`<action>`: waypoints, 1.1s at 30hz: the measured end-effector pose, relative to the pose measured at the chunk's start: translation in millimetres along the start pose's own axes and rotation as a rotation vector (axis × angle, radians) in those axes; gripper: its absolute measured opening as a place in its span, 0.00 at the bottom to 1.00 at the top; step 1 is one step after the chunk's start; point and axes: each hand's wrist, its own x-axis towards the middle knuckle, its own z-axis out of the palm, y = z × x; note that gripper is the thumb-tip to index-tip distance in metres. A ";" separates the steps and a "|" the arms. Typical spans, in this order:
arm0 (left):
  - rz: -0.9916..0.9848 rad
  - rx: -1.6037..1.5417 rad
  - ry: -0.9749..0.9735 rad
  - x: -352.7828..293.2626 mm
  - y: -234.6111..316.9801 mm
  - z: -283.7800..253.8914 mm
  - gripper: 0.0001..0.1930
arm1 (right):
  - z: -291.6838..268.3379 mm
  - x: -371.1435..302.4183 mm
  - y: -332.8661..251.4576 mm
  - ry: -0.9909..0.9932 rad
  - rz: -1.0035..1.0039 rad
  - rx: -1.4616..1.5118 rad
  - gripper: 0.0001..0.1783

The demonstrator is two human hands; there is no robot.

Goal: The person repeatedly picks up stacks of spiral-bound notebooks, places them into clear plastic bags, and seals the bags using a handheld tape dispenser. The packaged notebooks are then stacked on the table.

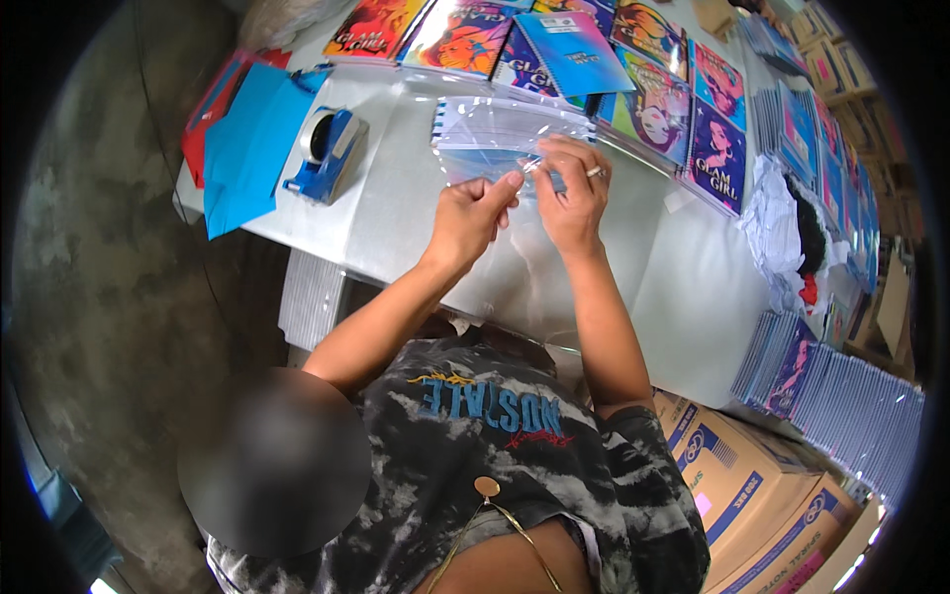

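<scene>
Both hands meet over the table, in front of spiral notebooks (495, 127) inside a clear plastic wrapper (482, 170). My left hand (467, 220) is closed, its thumb pressed against the bent forefinger at the wrapper's near edge. Beside it, my right hand (574, 198) pinches the clear film between thumb and fingertips, a ring on one finger. Glare on the film hides exactly where each fingertip grips. The wrapped notebooks lie flat, with the spiral binding showing at the left end.
A blue tape dispenser (336, 148) stands to the left, near blue sheets (255, 139). Colourful notebooks (648, 109) line the far side. Crumpled plastic (777, 218) and notebook stacks (841, 396) lie right; cardboard boxes (737, 485) sit below the table's right end.
</scene>
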 end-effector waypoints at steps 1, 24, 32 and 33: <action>-0.028 -0.029 -0.003 -6.5 -4.2 -1.2 0.15 | -3.9 0.8 -6.3 -0.046 0.020 -0.044 0.17; 0.281 0.036 0.022 27.1 -6.7 -6.3 0.20 | -7.5 14.2 -15.2 -0.262 0.168 -0.194 0.32; 0.225 -0.019 -0.021 29.2 -11.6 -14.6 0.22 | -11.0 19.4 -16.0 -0.380 0.085 -0.254 0.30; 0.222 -0.017 -0.016 28.5 -12.4 -13.8 0.21 | -12.2 21.1 -18.5 -0.346 0.146 -0.187 0.28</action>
